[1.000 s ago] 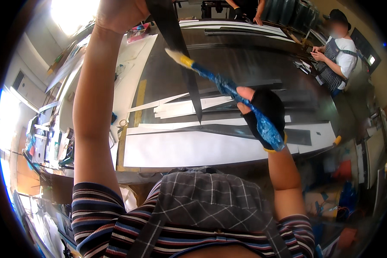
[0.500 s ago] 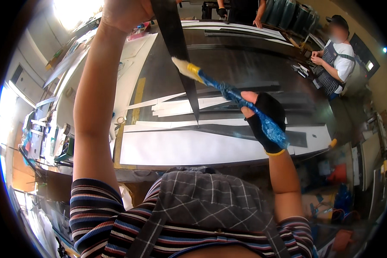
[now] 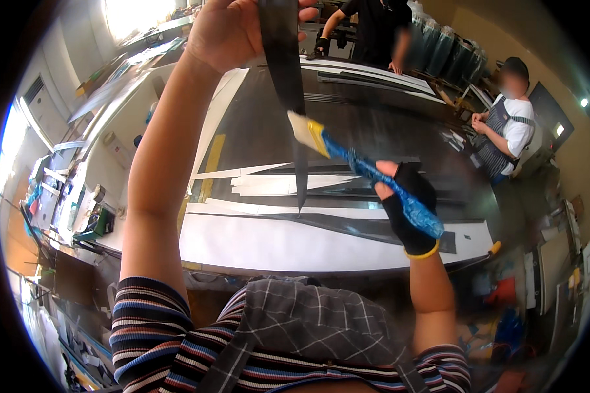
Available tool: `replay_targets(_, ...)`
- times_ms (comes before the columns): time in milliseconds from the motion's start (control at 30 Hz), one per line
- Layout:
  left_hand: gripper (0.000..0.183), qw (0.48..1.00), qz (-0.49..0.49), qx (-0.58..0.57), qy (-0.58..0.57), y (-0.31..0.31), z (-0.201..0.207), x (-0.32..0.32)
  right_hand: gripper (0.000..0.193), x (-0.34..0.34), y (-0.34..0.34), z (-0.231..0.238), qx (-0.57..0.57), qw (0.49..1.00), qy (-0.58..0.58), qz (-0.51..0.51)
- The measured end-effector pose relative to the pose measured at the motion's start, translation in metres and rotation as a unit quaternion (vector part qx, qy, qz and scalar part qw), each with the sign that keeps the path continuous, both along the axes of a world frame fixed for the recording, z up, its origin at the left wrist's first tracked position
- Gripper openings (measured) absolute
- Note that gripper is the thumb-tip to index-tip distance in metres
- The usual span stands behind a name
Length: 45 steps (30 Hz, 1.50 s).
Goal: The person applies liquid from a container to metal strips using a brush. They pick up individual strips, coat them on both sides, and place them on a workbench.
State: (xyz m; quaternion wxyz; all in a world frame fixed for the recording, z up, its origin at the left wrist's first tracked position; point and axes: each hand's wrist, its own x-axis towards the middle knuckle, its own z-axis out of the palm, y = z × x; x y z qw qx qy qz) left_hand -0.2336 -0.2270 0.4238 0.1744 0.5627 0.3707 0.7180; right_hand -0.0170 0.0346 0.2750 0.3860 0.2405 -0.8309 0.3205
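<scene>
Above the bench (image 3: 255, 245), my left hand (image 3: 226, 29) pinches a dark tapered strip (image 3: 288, 85) hanging point-down; my gloved right hand (image 3: 406, 206) grips a blue-wrapped brush (image 3: 360, 164), bristles touching mid-strip, lower half seemingly left to brush

left hand (image 3: 226, 29) dangles a dark tapered strip (image 3: 288, 78); gloved right hand (image 3: 406, 209) presses a blue-handled brush (image 3: 357, 164) against it.

Our left hand (image 3: 233, 29) bare at the upper middle of the frame, our right hand (image 3: 406, 209) in a black fingerless glove with a yellow cuff band, short striped sleeves in navy, red and white, our grey checked apron bib with dark straps at the bottom centre
</scene>
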Motion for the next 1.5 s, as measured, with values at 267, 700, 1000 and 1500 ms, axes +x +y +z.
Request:
replay_targets(267,0.021,0.993,-0.085,0.015,-0.079,-0.002,-0.003,-0.007,0.025,0.010,0.018,0.010,-0.086,0.992,-0.082,0.051)
replay_targets(700,0.085,0.975,-0.145,0.005,-0.167,0.002,-0.020,0.016,0.025,-0.013,-0.005,0.111,-0.062,0.996,0.045,0.051)
replay_targets(1000,0.088,0.967,-0.223,-0.010,-0.124,0.008,-0.021,0.016,0.028,-0.007,-0.020,0.162,-0.162,0.978,0.088,0.094)
replay_targets(1500,0.057,0.998,-0.007,-0.044,-0.052,0.026,-0.014,0.058,0.027,-0.017,-0.007,0.183,-0.133,0.961,0.241,-0.014)
